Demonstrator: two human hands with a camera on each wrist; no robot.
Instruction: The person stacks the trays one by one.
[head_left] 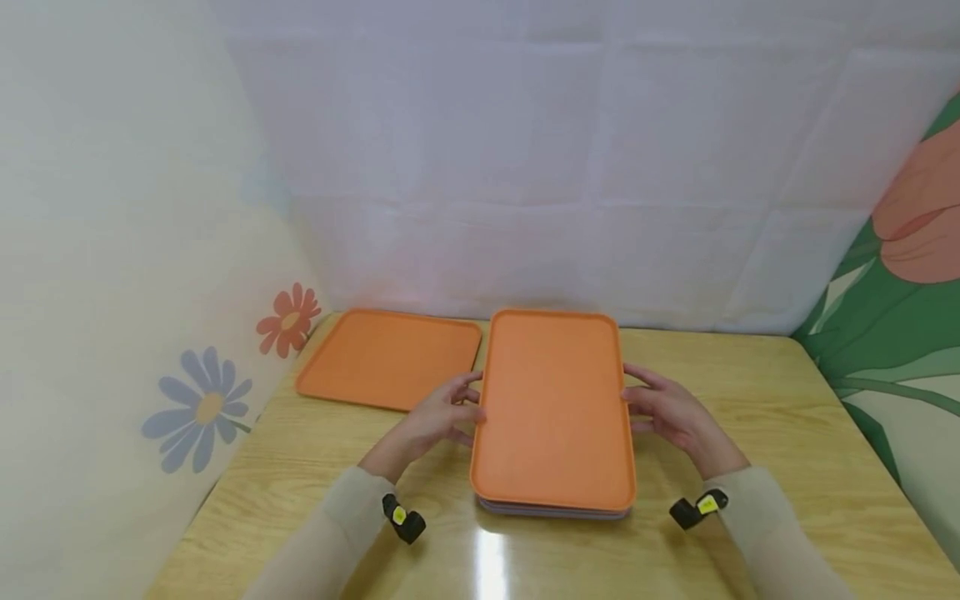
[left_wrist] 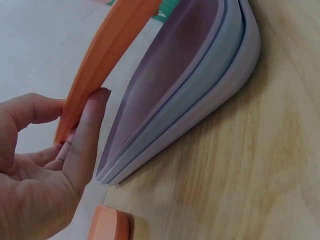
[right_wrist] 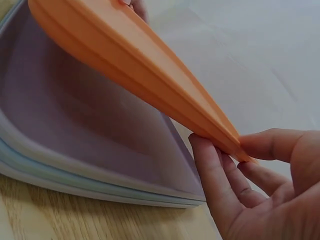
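Wood-grain tabletop (head_left: pixel 750 392) across lower frame | pinching orange tray (head_left: pixel 553 408), center frame, at both long edges with left hand (head_left: pixel 435 417) and right hand (head_left: pixel 672 410), above stacked trays (left_wrist: pixel 187 90) | best kept level, grip even

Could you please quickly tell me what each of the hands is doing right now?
Left hand: closed, holding the left edge of the orange tray above the stack.
Right hand: closed, holding that same tray's right edge.

From my remote seat, I see a screened-off indoor nook: a wood-grain desk (head_left: pixel 757 408) bounded by flower-patterned side walls (head_left: pixel 907 333) and a creased white sheet (head_left: pixel 525 167).
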